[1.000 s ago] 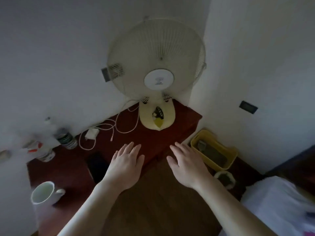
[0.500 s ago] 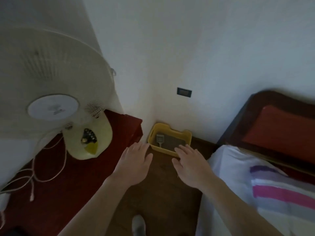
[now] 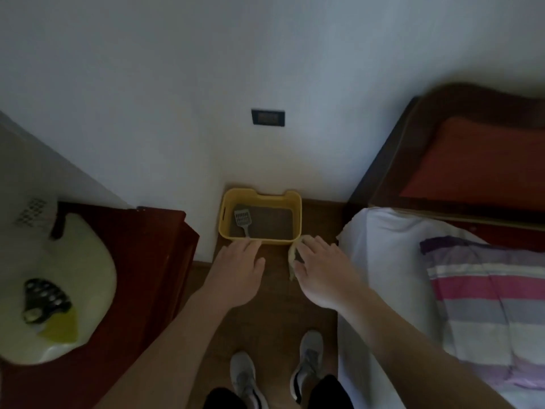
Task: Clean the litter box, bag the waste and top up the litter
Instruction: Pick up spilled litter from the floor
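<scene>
A yellow litter box point(image 3: 297, 214) stands on the floor against the white wall, with grey litter inside. A grey slotted scoop point(image 3: 243, 220) lies in its left half, handle toward me. A pale yellowish object point(image 3: 292, 255), perhaps a bag or roll, lies on the floor at the box's near right corner, partly hidden by my right hand. My left hand point(image 3: 236, 270) hovers flat with relaxed fingers in front of the box, holding nothing. My right hand point(image 3: 320, 271) is also spread flat, above the pale object.
A dark red cabinet point(image 3: 141, 276) with a fan base point(image 3: 59, 290) stands on the left. A bed with a white sheet point(image 3: 389, 261), striped pillow point(image 3: 489, 305) and wooden headboard point(image 3: 413, 137) fills the right. My two grey shoes point(image 3: 244, 376) stand on the narrow wooden floor strip.
My view has swung from the fan on the cabinet rightward and down to the litter box on the floor. Both hands stay held out flat in front of me.
</scene>
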{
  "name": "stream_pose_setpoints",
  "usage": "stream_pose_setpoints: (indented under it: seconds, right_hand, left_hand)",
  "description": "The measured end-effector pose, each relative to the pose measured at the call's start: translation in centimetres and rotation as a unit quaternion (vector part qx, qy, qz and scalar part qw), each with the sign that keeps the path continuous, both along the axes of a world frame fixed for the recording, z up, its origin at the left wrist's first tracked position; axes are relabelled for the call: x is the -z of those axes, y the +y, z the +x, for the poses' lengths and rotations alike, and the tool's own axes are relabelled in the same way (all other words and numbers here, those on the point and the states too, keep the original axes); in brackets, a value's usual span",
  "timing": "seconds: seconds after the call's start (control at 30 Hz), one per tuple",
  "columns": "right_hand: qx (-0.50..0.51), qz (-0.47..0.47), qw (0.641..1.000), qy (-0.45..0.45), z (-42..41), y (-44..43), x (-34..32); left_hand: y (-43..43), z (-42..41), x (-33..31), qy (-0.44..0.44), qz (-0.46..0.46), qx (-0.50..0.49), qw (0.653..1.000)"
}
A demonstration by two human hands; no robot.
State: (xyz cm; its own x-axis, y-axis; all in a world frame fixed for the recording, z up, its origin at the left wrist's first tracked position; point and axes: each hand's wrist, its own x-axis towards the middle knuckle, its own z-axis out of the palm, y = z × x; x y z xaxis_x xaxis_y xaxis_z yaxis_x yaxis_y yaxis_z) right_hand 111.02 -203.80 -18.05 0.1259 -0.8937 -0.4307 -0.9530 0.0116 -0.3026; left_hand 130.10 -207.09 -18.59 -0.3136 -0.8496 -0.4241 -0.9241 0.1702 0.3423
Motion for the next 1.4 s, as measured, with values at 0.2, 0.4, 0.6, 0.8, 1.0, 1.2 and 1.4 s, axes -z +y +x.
stream_pose_setpoints:
  seconds: [0.2, 0.4, 0.6, 0.8, 1.0, 1.2, 1.4]
  right_hand:
    - [-0.034, 0.001, 0.999, -0.002, -1.3, -5.6, 12.4]
    - [-0.043, 0.045, 0.998, -0.001, -0.2, -8.4, 29.6]
    - [-0.017, 0.018, 1.0, -0.003, 1.4, -10.7, 46.5]
    - [-0.047, -0.006, 0.999, -0.026, 2.4, -12.3, 58.8]
    - [-0.115, -0.008, 0.993, -0.03, 2.5, -12.5, 67.4]
    - [-0.123, -0.011, 0.992, -0.03, 3.8, -11.7, 73.3]
    - [-0.1, -0.004, 0.994, -0.05, 4.3, -11.5, 75.4]
  left_hand:
    - [-5.1, -0.9, 12.4, -0.064, -0.021, -0.005, 0.998]
    - [-8.0, 0.5, 29.6, -0.092, 0.02, -0.005, 0.996]
    - [-10.6, 0.8, 46.7, -0.11, -0.012, 0.058, 0.992]
    - [-13.2, 1.9, 59.1, -0.113, -0.036, 0.079, 0.99]
    - [-13.9, 3.9, 67.3, -0.086, -0.033, 0.152, 0.984]
    - [-13.0, 4.8, 72.0, -0.075, -0.038, 0.154, 0.985]
    - [-13.4, 4.9, 73.9, -0.054, -0.02, 0.124, 0.991]
